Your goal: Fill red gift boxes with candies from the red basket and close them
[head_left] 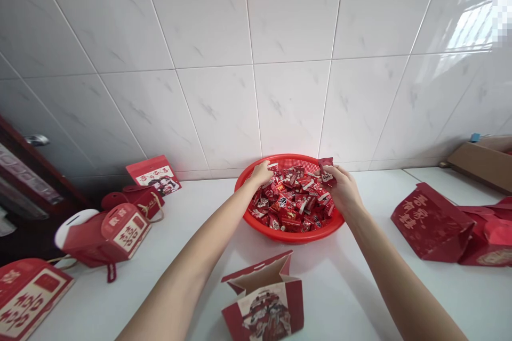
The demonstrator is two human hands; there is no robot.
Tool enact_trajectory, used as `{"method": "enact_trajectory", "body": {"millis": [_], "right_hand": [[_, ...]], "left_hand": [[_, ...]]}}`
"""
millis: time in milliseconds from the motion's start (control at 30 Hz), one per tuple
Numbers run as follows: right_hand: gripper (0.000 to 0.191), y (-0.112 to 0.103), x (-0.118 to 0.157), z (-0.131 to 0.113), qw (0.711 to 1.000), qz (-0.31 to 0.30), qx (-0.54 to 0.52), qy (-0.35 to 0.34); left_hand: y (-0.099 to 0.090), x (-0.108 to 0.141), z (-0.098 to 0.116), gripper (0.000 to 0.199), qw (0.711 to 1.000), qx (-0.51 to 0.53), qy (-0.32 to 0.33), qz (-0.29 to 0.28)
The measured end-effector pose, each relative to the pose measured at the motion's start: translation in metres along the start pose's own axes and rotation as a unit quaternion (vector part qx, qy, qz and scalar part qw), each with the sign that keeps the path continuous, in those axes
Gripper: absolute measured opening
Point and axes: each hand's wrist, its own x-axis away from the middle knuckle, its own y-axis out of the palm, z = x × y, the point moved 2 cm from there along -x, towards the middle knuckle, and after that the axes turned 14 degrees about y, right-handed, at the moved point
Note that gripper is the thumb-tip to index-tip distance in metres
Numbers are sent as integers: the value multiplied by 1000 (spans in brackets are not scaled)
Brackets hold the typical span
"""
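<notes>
A red plastic basket (280, 235) stands against the tiled wall, heaped with small red wrapped candies (294, 205). My left hand (261, 175) reaches over its left rim, fingers closed at a red-and-white wrapped candy (273, 167); the fingertips are partly hidden. At the right side, my right hand (340, 184) pinches a dark red wrapped candy (327, 171) just above the heap. Nearer to me, between my forearms, a red paper gift box (294, 303) with a printed picture on its front stands with its top open.
Several red gift boxes (114, 234) stand along the left side, one a card-like box (156, 177) near the wall. More red boxes (432, 224) lie on the right of the white table (340, 287). A brown cardboard box (480, 168) sits at the far right.
</notes>
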Motion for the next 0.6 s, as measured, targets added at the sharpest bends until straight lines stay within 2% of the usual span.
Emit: {"method": "enact_trajectory", "body": {"millis": [133, 300, 467, 600], "right_hand": [[25, 1, 1, 1, 1000, -1, 2, 3], [25, 1, 1, 1, 1000, -8, 4, 9], [23, 1, 0, 2, 1000, -7, -2, 14], [23, 2, 1, 1, 1000, -7, -3, 15]], "left_hand": [[0, -2, -4, 35, 1000, 12, 6, -16], [1, -2, -6, 32, 999, 33, 34, -4], [-2, -4, -3, 3, 992, 79, 73, 59], [-5, -6, -2, 2, 981, 125, 85, 118]]}}
